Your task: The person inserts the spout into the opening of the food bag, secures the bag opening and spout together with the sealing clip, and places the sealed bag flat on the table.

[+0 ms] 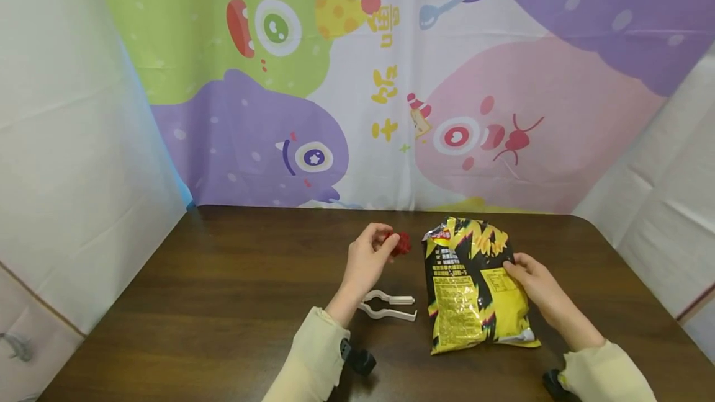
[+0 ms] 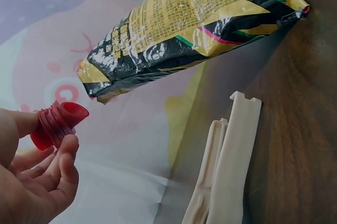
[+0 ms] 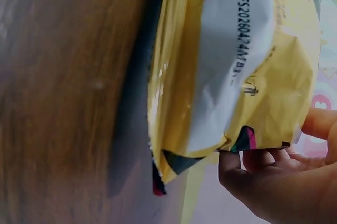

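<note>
My left hand (image 1: 364,260) pinches a small red threaded spout (image 2: 59,123) between thumb and fingers, above the table and left of the snack bag. The spout's slanted open end faces the bag in the left wrist view. With my right hand (image 1: 537,281) I grip the right edge of the black and yellow snack bag (image 1: 455,296), thumb on the printed front and fingers behind it. Plump and printed with small text, the bag has a silvery strip near its crimped bottom end (image 3: 226,66). Below my left hand lies a white bag clip (image 2: 237,155) with its two arms spread apart.
The dark brown wooden table (image 1: 223,303) runs back to a cartoon-printed curtain (image 1: 385,160). White cloth (image 1: 67,110) hangs at the left side, and more hangs at the right. A black wrist camera (image 1: 360,358) is strapped at my left cuff.
</note>
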Tool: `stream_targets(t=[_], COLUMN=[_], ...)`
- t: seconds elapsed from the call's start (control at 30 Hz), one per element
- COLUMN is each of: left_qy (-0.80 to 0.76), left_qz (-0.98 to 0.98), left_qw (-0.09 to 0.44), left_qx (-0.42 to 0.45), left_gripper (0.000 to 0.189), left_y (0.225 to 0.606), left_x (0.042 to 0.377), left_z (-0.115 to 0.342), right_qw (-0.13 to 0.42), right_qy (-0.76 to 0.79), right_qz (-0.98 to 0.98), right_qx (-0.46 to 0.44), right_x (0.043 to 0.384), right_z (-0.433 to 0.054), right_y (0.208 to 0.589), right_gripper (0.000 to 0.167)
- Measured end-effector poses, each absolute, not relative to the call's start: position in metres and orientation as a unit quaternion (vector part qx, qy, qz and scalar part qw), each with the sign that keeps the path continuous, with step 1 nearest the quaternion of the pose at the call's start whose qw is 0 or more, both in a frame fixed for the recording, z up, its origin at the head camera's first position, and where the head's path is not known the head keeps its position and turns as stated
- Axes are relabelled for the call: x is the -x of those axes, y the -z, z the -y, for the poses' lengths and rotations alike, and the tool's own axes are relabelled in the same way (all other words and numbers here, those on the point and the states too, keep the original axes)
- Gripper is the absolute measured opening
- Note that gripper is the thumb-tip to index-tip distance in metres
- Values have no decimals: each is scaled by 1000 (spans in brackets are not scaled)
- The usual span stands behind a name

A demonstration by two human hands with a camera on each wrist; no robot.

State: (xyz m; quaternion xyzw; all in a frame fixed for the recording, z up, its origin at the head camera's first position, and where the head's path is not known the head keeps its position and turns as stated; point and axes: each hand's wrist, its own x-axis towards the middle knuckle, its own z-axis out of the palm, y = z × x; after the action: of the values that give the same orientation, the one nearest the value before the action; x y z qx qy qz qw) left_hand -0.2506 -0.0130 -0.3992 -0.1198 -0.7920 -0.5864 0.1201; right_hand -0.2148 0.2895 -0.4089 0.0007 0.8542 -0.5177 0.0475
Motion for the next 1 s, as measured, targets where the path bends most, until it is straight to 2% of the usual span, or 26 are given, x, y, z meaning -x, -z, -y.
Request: stream_targets(t=[0.33,1.0], left_qy=[597,602], left_qz=[786,780], left_qw=[110,116], left_qx=[114,126], left_gripper=[24,27], left_y=[393,384], left_x=[251,256], left_z=[12,4], right_qw=[68,68], right_qy=[546,562], right_qz=[-835,-824], right_qx=[6,22], right_x=[211,205], right_z=[-287,-285], right_y=[409,411], right_gripper=[45,37])
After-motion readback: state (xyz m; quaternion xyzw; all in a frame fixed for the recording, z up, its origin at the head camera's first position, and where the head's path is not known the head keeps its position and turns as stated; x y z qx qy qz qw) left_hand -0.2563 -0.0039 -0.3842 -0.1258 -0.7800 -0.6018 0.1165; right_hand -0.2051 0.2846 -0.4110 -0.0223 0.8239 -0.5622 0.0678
